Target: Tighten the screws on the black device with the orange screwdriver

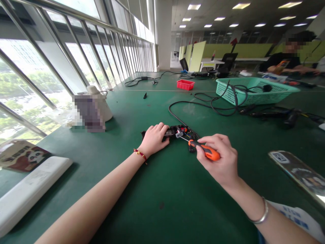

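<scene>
A black corded device (172,131) lies on the green table with its inner parts and coloured wires exposed at the right end. My left hand (155,138) is closed over its left part, pressing it to the tabletop. In my right hand (220,159) is a screwdriver (207,150) with an orange and black handle, its shaft pointing left. The tip meets or nearly meets a small grey part (178,135) on the device; exact contact is too small to tell. A black cable (175,113) runs from the device toward the back right.
A green plastic basket (256,91) with cables stands at the back right, and a red tray (185,85) at the back. On the left are a white pitcher (104,105) and a long white box (33,193). A phone (299,173) lies right. Another person (284,61) sits far right.
</scene>
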Motion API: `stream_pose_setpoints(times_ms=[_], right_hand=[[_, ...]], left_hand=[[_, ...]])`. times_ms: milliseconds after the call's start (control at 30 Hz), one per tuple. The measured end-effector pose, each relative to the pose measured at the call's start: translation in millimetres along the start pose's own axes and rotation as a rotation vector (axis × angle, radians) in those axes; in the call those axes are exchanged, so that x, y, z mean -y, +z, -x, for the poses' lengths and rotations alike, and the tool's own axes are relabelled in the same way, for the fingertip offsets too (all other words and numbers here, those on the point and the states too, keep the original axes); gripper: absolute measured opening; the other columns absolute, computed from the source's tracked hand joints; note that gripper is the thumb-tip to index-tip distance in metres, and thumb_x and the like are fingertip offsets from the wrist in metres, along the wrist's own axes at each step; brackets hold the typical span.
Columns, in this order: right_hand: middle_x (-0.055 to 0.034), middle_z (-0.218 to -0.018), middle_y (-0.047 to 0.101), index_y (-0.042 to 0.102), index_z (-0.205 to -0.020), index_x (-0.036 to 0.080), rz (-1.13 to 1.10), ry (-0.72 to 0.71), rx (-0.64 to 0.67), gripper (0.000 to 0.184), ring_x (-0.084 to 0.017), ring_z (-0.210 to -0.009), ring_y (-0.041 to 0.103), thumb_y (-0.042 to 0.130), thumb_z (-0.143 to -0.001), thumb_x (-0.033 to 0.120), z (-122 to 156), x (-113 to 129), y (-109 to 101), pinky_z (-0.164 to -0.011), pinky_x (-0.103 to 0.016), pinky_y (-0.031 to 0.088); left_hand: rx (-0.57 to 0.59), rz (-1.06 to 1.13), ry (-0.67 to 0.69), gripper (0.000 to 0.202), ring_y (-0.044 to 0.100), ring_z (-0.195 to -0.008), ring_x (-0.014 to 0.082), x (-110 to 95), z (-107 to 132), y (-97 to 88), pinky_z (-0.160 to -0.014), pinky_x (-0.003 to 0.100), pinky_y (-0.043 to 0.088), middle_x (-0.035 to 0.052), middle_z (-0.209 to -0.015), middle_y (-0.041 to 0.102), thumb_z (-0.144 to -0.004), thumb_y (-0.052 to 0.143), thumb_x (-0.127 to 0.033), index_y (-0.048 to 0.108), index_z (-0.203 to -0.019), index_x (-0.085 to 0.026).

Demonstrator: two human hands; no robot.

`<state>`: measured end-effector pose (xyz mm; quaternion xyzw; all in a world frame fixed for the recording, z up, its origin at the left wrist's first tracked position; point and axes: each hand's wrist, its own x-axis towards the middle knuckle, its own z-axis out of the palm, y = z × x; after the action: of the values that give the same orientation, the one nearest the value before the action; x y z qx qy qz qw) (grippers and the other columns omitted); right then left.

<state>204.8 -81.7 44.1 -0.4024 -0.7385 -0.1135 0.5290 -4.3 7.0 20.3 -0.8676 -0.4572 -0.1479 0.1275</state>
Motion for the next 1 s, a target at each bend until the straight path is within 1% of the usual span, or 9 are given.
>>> stream_pose_setpoints(times_ms=[200,300,367,567,700,767,833,933,1000], right_hand=[[-0.0023,-0.08,0.063,0.054,-0.099,0.022,-0.03,-0.005,-0.023,0.027,-0.019,-0.076,0.061,0.061,-0.073,0.016,-2.0,0.7,-1.3,-0.07,-0.035,0.05],[0.0017,-0.071,0.063,0.055,-0.086,0.023,-0.017,-0.007,0.004,0.014,-0.014,-0.061,0.059,0.062,-0.076,0.016,-3.7,1.5,-2.4,-0.067,-0.032,0.049],[0.0033,-0.067,0.062,0.055,-0.081,0.024,-0.012,-0.021,0.019,0.011,-0.013,-0.056,0.057,0.062,-0.077,0.016,-4.0,1.8,-2.5,-0.065,-0.031,0.049],[-0.0033,-0.08,0.063,0.055,-0.099,0.022,-0.078,0.007,-0.003,0.027,-0.019,-0.073,0.061,0.06,-0.074,0.016,-2.2,1.3,-0.7,-0.066,-0.034,0.051],[0.0008,-0.071,0.063,0.056,-0.084,0.024,-0.021,-0.022,0.024,0.01,-0.015,-0.064,0.06,0.061,-0.077,0.018,-2.2,1.3,-1.2,-0.064,-0.031,0.05],[0.0018,-0.069,0.063,0.056,-0.079,0.024,-0.01,-0.014,0.025,0.008,-0.014,-0.061,0.059,0.061,-0.078,0.018,-1.6,0.8,-1.3,-0.062,-0.029,0.05],[0.0001,-0.074,0.064,0.057,-0.087,0.023,-0.035,0.022,0.015,0.012,-0.015,-0.064,0.06,0.061,-0.077,0.018,-0.3,-0.1,-0.8,-0.062,-0.029,0.05],[-0.0036,-0.082,0.061,0.054,-0.1,0.021,-0.084,0.04,-0.003,0.028,-0.018,-0.073,0.06,0.062,-0.074,0.016,1.5,-1.0,0.5,-0.064,-0.032,0.051],[-0.0042,-0.083,0.062,0.054,-0.101,0.021,-0.085,0.033,-0.007,0.028,-0.018,-0.074,0.06,0.062,-0.074,0.017,1.5,-0.8,0.9,-0.065,-0.032,0.051]], left_hand=[[0.005,0.004,-0.004,0.03,0.057,-0.095,0.0233,0.6,0.0,0.7,-0.079,0.034,0.041,0.0084,-0.106,0.059,-0.086,0.047,-0.03,0.05,-0.112,-0.018],[0.001,0.003,0.001,0.03,0.057,-0.095,0.023,0.7,-0.1,0.9,-0.078,0.034,0.041,0.0083,-0.106,0.059,-0.086,0.047,-0.03,0.05,-0.113,-0.018],[0.0,-0.001,0.004,0.03,0.057,-0.095,0.0229,0.7,-0.3,0.9,-0.078,0.034,0.041,0.0082,-0.106,0.059,-0.086,0.046,-0.03,0.051,-0.113,-0.017],[0.011,0.014,-0.009,0.029,0.057,-0.096,0.0226,0.9,-0.1,1.2,-0.079,0.034,0.042,0.008,-0.106,0.059,-0.086,0.046,-0.03,0.05,-0.112,-0.018],[0.008,0.028,-0.01,0.029,0.057,-0.096,0.0229,1.6,0.0,1.8,-0.079,0.034,0.042,0.0083,-0.107,0.059,-0.086,0.047,-0.03,0.05,-0.112,-0.019],[0.005,0.029,-0.01,0.029,0.057,-0.096,0.0229,1.7,0.1,2.1,-0.079,0.034,0.042,0.0083,-0.107,0.059,-0.086,0.047,-0.03,0.05,-0.112,-0.018],[0.004,0.027,-0.009,0.029,0.057,-0.096,0.0227,1.6,0.1,2.2,-0.079,0.034,0.041,0.0083,-0.107,0.059,-0.086,0.047,-0.03,0.05,-0.112,-0.018],[-0.001,0.023,-0.007,0.029,0.057,-0.096,0.0227,1.2,0.3,2.2,-0.079,0.034,0.042,0.0081,-0.106,0.059,-0.085,0.047,-0.03,0.051,-0.112,-0.018],[-0.003,0.024,-0.008,0.029,0.057,-0.096,0.0227,1.0,0.3,2.1,-0.079,0.034,0.042,0.008,-0.105,0.059,-0.085,0.047,-0.03,0.051,-0.112,-0.017]])
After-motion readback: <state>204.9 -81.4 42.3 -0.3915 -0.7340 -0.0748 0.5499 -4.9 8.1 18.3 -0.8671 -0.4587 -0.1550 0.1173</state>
